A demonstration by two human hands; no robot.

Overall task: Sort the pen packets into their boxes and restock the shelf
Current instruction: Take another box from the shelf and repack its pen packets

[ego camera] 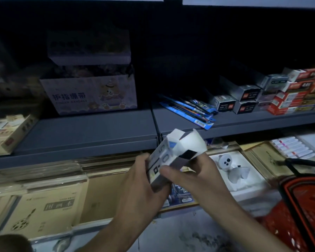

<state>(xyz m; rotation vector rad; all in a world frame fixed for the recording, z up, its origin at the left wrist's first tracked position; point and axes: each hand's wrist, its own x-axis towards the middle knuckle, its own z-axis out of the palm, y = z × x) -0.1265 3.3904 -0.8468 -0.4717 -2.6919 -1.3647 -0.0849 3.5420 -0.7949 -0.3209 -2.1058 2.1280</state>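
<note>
Shelf (91, 131) with an open box (171, 157) held up in front of its edge.
Blue packets (191, 110) lie loose on the shelf, well apart from the box. The box looks like thin card: light, easy to crush, top flaps open, so best held low by its side walls. Left hand (138, 182) grips the lower end, fingers (144, 159) curled round it. Right hand (195, 175) pinches the side, thumb in front.

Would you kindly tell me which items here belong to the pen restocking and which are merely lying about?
Job: open box, gripped by left hand and right hand; blue pen packets; grey pen boxes; shelf.
Lying about: finger-bandage carton; sketchbooks; white figurine.
</note>
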